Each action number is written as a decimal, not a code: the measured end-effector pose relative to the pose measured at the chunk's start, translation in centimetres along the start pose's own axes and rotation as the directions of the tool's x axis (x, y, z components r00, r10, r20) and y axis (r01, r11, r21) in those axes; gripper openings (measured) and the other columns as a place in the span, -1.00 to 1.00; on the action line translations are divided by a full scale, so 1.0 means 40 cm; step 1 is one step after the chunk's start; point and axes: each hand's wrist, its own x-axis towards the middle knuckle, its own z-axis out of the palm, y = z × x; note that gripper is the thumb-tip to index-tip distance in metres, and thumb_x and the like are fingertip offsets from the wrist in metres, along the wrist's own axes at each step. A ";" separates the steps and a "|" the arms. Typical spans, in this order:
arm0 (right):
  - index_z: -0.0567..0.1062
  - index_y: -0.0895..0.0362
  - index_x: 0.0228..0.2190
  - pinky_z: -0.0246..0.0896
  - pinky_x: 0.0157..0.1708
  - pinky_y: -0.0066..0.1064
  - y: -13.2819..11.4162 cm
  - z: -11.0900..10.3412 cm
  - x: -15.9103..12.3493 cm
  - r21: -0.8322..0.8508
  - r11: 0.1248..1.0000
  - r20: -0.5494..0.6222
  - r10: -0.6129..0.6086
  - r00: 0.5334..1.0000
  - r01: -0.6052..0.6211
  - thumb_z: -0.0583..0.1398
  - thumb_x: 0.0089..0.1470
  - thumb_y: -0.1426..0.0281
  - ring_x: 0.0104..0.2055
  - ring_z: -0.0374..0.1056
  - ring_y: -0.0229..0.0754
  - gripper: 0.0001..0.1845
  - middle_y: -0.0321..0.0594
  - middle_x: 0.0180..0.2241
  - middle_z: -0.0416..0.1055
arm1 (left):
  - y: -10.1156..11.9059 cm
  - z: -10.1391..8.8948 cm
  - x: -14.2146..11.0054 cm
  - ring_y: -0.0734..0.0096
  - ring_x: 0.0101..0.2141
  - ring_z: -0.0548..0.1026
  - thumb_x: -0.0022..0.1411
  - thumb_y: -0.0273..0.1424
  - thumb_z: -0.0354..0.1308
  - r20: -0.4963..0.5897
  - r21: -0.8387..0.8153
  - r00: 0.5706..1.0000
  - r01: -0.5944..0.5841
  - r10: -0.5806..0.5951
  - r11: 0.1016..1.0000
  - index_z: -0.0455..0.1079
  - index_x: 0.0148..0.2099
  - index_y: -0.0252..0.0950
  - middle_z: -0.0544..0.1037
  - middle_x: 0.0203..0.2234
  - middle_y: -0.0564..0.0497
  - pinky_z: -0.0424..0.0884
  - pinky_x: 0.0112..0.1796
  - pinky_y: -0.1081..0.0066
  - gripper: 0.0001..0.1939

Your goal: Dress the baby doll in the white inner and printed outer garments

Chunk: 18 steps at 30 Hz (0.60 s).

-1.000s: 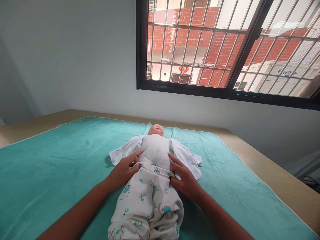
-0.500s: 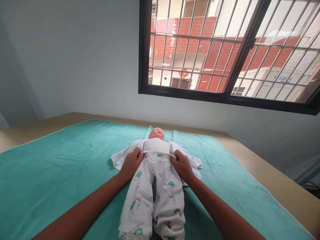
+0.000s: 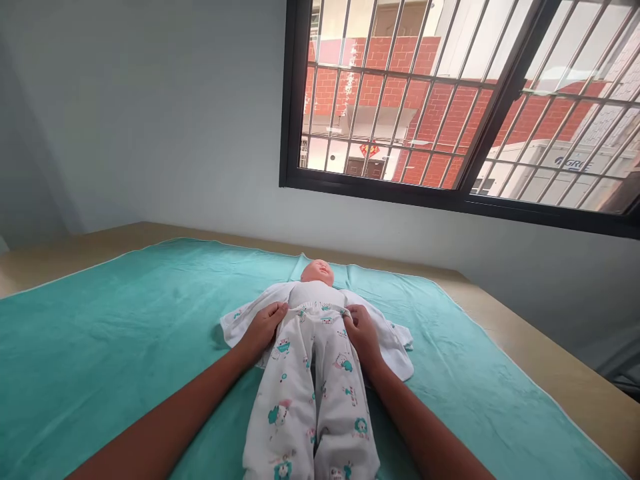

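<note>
A baby doll [image 3: 317, 272] lies face up on a teal blanket [image 3: 125, 320], head toward the window. White printed trousers [image 3: 313, 393] cover its legs and reach up to its chest. An open white top [image 3: 390, 340] spreads out under its back. My left hand [image 3: 264, 327] rests on the doll's left side by the waistband, fingers curled at the cloth. My right hand [image 3: 361, 335] lies against the other side of the waistband in the same way. Whether either hand pinches the fabric is hard to tell.
The blanket covers a tan wooden platform [image 3: 540, 360] whose bare edge runs along the right and back. A grey wall stands behind, with a barred black-framed window [image 3: 450, 100] above the doll.
Both hands have slid the trousers' waistband up from the doll's belly to its chest. The trouser legs, bunched before, now lie stretched out straight.
</note>
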 end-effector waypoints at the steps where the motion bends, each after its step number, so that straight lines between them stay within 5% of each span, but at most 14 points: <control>1: 0.37 0.06 -0.29 0.26 -0.27 -0.30 -0.001 -0.001 0.000 0.036 0.999 0.018 -0.004 1.000 0.003 0.11 0.04 0.28 -0.26 0.39 -0.10 -0.83 -0.16 -0.17 0.46 | -0.004 -0.006 0.004 0.44 -0.46 0.31 0.22 -0.03 0.09 0.023 -0.043 0.999 0.039 -0.038 0.998 0.36 -0.35 -0.30 0.40 -0.50 0.11 0.23 -0.41 0.47 -0.60; 5: 0.40 0.04 -0.17 0.27 -0.07 -0.20 -0.012 -0.009 -0.005 0.273 0.962 0.140 -0.026 0.990 -0.014 0.11 0.05 0.31 -0.01 0.39 -0.01 -0.74 -0.10 0.20 0.25 | -0.017 -0.033 0.018 0.51 -0.52 0.25 0.14 -0.08 0.22 0.121 -0.083 0.981 0.161 -0.151 0.983 0.36 -0.33 -0.31 0.37 -0.52 0.12 0.17 -0.48 0.51 -0.64; 11: 0.45 -0.02 -0.27 0.10 0.14 -0.15 -0.023 -0.047 -0.007 0.445 0.886 0.308 -0.014 0.951 -0.131 0.25 -0.02 0.24 0.29 0.09 0.02 -0.78 -0.24 0.28 0.14 | 0.021 -0.070 0.005 0.48 -0.42 0.31 0.08 -0.16 0.30 0.336 -0.035 0.915 0.249 -0.224 0.968 0.36 -0.30 -0.31 0.39 -0.42 0.09 0.23 -0.39 0.49 -0.67; 14: 0.45 0.01 -0.41 0.06 0.15 -0.11 -0.027 -0.067 -0.010 0.469 0.856 0.389 0.022 0.921 -0.218 0.29 -0.05 0.14 0.33 -0.02 0.05 -0.76 -0.32 0.32 0.03 | 0.039 -0.084 0.000 0.42 -0.36 0.31 0.06 -0.18 0.31 0.394 0.097 0.895 0.185 -0.208 0.978 0.37 -0.32 -0.31 0.38 -0.39 0.07 0.24 -0.33 0.45 -0.69; 18: 0.44 0.05 -0.51 0.14 0.08 -0.12 -0.043 -0.085 -0.014 0.463 0.834 0.462 0.061 0.885 -0.299 0.24 -0.01 0.03 0.29 0.04 0.10 -0.65 -0.36 0.34 -0.04 | 0.044 -0.083 -0.001 0.35 -0.28 0.30 0.07 -0.18 0.28 0.374 0.199 0.922 0.020 -0.095 0.980 0.32 -0.41 -0.30 0.34 -0.32 0.05 0.23 -0.24 0.40 -0.69</control>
